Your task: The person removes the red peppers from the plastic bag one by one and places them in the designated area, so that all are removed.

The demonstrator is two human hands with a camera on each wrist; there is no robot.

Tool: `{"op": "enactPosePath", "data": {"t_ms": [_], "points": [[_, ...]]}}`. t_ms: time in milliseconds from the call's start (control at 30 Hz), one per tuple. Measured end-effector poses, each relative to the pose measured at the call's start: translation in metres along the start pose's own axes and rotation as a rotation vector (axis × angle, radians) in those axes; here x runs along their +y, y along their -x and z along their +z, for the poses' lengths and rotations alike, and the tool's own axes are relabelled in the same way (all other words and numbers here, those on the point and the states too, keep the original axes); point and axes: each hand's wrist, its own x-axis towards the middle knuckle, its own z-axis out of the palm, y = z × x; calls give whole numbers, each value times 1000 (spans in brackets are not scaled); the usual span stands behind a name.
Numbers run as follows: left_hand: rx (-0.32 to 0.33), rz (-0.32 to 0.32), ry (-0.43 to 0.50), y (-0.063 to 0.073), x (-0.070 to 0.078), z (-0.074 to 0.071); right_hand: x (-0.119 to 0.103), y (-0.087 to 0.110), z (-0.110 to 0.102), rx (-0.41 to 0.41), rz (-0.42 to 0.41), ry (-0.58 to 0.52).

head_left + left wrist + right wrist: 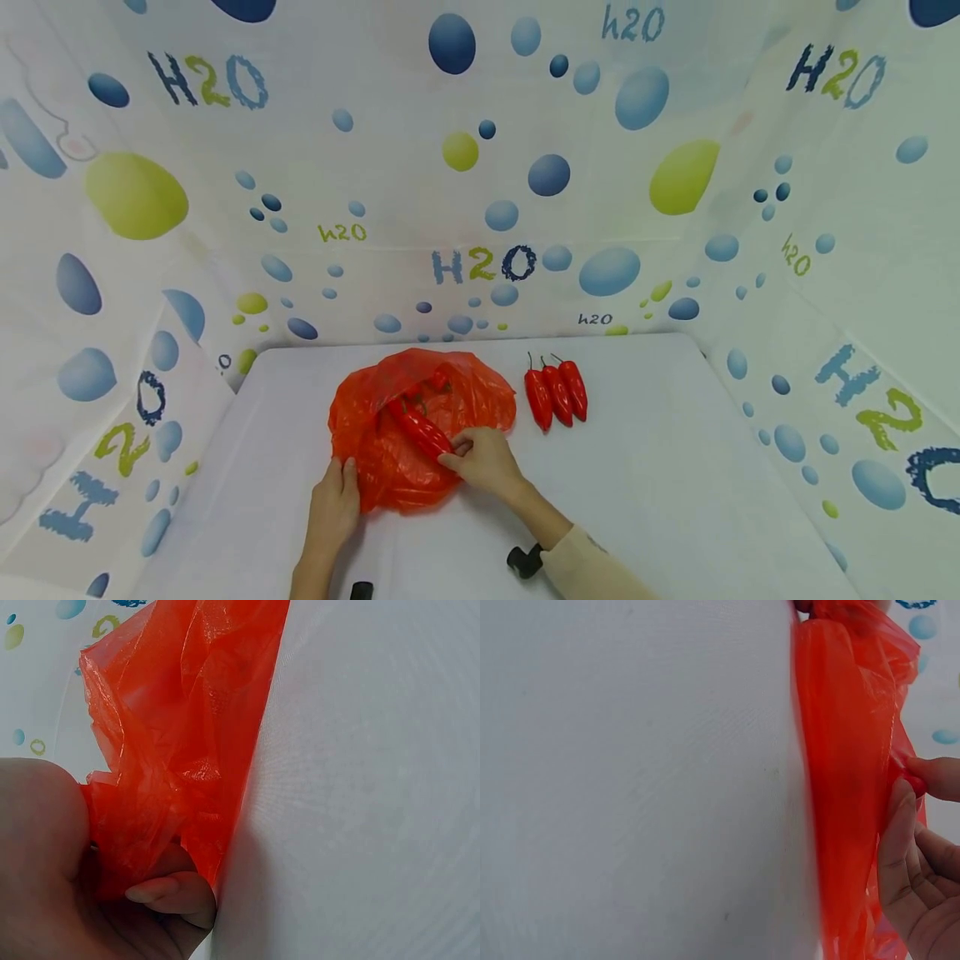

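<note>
A thin red plastic bag (480,392) lies spread on the table, its mouth facing me. At its left edge my left hand (335,504) grips the plastic; the left wrist view shows the bunched film (142,817) between thumb and curled fingers. My right hand (491,462) pinches the lower end of a glossy red chili pepper (420,427) at the bag's mouth. In the right wrist view the pepper's tip (916,785) shows between thumb and fingers. More red (441,382) with a green stem shows deeper inside, partly hidden by the film.
Three red chili peppers (557,393) lie side by side on the white table (660,467), right of the bag, stems pointing away. A black device (524,562) sits by the right wrist, another black piece (362,591) at the front edge. Patterned curtains (405,192) enclose the table.
</note>
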Motion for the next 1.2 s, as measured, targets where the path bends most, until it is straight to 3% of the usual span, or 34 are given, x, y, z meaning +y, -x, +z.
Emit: {"op": "enactPosePath", "data": {"t_ms": [200,467,633,1200], "points": [[28,19,-15,-1,1,0,1,3,-6,17,19,4],[1,-10,-10,0,3,0,4,7,-15,50,-9,18],[23,10,-19,-1,1,0,7,8,-19,62,-12,18],[32,27,-23,-1,0,0,23,11,-40,135,-15,-70]]}}
